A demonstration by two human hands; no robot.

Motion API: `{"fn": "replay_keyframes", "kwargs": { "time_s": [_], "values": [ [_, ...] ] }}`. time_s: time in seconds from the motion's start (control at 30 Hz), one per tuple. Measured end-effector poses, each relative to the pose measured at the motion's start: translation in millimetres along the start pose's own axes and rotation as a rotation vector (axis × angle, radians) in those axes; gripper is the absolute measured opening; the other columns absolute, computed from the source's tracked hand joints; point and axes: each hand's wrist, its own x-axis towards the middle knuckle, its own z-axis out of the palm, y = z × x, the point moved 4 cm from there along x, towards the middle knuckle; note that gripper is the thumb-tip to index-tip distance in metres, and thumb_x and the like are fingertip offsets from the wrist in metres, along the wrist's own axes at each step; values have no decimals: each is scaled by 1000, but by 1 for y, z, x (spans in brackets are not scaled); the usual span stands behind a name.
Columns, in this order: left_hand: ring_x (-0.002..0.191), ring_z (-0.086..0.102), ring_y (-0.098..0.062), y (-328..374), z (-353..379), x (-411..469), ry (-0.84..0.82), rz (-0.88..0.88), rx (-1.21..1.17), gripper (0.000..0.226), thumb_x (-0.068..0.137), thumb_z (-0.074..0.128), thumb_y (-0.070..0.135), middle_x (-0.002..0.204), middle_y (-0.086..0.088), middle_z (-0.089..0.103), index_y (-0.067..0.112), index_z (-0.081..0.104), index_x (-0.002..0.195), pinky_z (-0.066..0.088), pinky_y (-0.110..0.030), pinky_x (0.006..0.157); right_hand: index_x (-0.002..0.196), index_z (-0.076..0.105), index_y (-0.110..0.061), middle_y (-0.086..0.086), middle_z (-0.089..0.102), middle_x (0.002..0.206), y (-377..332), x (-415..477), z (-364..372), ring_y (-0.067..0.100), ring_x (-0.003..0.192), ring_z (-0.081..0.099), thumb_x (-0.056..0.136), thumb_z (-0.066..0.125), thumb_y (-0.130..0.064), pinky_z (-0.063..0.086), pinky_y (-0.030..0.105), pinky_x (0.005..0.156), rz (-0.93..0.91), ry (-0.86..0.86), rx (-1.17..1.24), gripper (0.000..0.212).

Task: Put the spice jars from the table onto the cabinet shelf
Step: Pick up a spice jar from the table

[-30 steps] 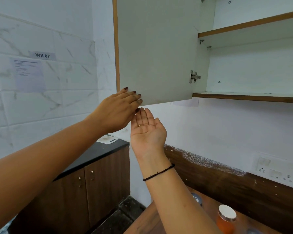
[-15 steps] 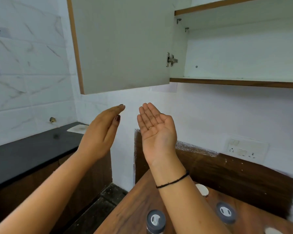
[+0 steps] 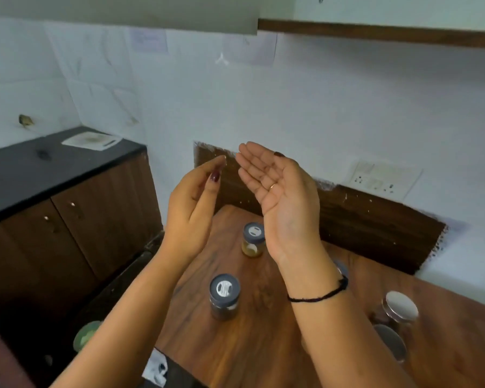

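The left hand (image 3: 191,208) and right hand (image 3: 280,189), both empty and relaxed, have been lowered from the opened cabinet door (image 3: 123,9) toward the spice jars (image 3: 224,295) below.

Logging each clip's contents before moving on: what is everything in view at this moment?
table: one, brown wood, lower right.
yellow-filled jar: one, grey lid, back of table.
dark-filled jar: one, grey lid, table middle.
half-hidden jar: one, greyish lid, behind the right wrist.
steel-lidded jars: two, silver lids, table's right side.
cabinet door: one, pale grey, top left.
cabinet shelf: one, brown edge, top right.
counter: one, black, left.
board: one, white, on the counter.
wall socket: one, white, right wall.
left hand: one, fingers relaxed, empty, above the table.
right hand: one, palm up, empty, black thread on wrist.
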Motion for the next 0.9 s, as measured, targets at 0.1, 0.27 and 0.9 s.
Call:
{"fn": "replay_keyframes", "kwargs": {
  "time_s": [0.1, 0.27, 0.9],
  "values": [
    [121, 59, -2, -18, 19, -18, 32, -109, -69, 34, 106, 41, 17, 130, 2, 65, 11, 60, 133, 46, -12, 99, 110, 67, -4, 16, 70, 117, 7, 1, -30, 25, 112, 67, 104, 33, -11, 51, 39, 101, 13, 6, -70, 36],
    [117, 61, -2, -40, 42, -34, 63, -256, -117, 34, 104, 41, 29, 123, 11, 69, 19, 65, 127, 50, -19, 99, 113, 68, -6, 12, 72, 115, 20, 5, -72, 24, 110, 68, 105, 32, -12, 53, 40, 98, 39, -7, -199, 38],
    [113, 66, -13, -70, 84, -91, 118, -569, -218, 34, 107, 38, 27, 116, 2, 73, 18, 70, 114, 51, -37, 101, 111, 70, -4, 12, 74, 109, 61, -7, -161, 23, 104, 71, 96, 40, -25, 55, 40, 94, 226, -10, -269, 39]
  ]
}}
